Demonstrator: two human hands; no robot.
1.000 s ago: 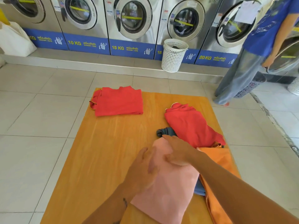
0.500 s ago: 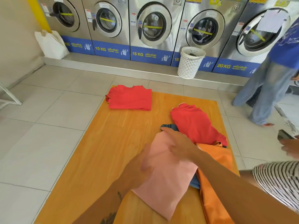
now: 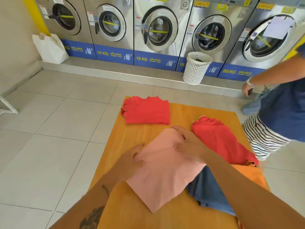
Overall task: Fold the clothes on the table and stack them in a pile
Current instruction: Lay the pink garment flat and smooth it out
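A folded pink garment [image 3: 162, 171] lies in the middle of the wooden table [image 3: 135, 139]. My left hand [image 3: 132, 160] rests flat on its left edge, fingers spread. My right hand [image 3: 188, 144] lies flat across its far corner. A folded red shirt [image 3: 146, 110] sits at the table's far left. An unfolded red garment [image 3: 221, 139] lies to the right, with an orange cloth [image 3: 247, 174] below it and a blue garment [image 3: 209, 192] partly under the pink one and my right arm.
A row of steel washing machines [image 3: 158, 28] lines the far wall. A white perforated basket [image 3: 197, 67] stands on the tiled floor before them. A white bag [image 3: 50, 47] leans at the left. Two people [image 3: 280, 113] stand close to the table's right edge.
The pink garment has slid up and to the left on the table under both hands, uncovering more of the blue garment. The camera has tilted up. The people on the right have moved nearer.
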